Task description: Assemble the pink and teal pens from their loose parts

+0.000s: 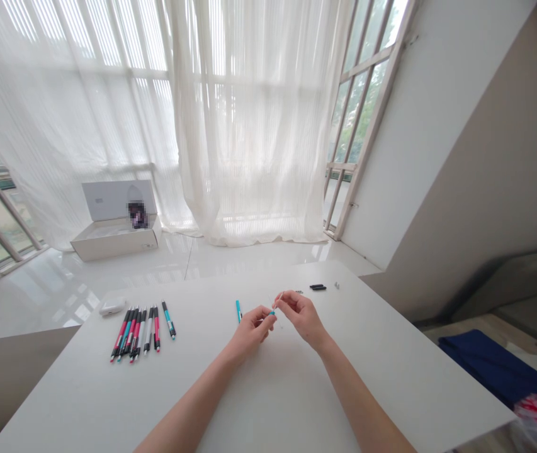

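My left hand (255,326) is closed, its thumb and fingertips pinching a small teal pen part (272,313). Close beside it, my right hand (302,316) pinches a thin whitish stick (278,303) that looks like a pen refill. The stick's lower end meets the teal part; whether it is inside cannot be made out. Just beyond my left hand lies a teal pen barrel (238,311), partly hidden by the fingers. Black pen grips (318,287) and small pale pieces (337,285) lie past my right hand. Some tiny bits near the right fingers are too small to name.
At left on the white table (79,390) lies a row of several pens (136,332) in pink, teal, white and black. One teal-and-black pen (169,319) lies apart. Behind them are a white rounded case (112,306) and, on the ledge, an open white box (114,242).
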`<state>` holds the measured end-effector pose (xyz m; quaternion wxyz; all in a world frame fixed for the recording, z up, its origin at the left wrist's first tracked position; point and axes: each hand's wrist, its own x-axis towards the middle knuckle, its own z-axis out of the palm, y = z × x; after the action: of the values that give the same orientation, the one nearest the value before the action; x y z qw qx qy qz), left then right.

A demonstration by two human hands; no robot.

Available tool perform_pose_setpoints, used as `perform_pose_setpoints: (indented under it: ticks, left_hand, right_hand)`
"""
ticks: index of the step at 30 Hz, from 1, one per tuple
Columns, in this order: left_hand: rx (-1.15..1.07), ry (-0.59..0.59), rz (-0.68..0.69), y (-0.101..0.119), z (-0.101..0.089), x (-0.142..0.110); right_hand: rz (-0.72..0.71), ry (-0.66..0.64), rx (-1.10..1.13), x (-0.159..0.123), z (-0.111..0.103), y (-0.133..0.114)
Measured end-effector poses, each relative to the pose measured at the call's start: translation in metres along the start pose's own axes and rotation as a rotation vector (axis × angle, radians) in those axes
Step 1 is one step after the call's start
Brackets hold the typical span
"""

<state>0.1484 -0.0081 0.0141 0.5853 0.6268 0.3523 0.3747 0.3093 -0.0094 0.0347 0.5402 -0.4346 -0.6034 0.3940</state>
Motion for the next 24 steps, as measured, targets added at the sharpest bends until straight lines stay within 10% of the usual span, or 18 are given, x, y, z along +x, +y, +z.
perform_pose_setpoints:
  ticks: [24]
  left_hand:
    - [0.08,-0.065,0.0,-0.009,-0.002,0.005]
  right_hand:
    - [0.024,-0.013,-0.004,0.0,0.001,-0.005]
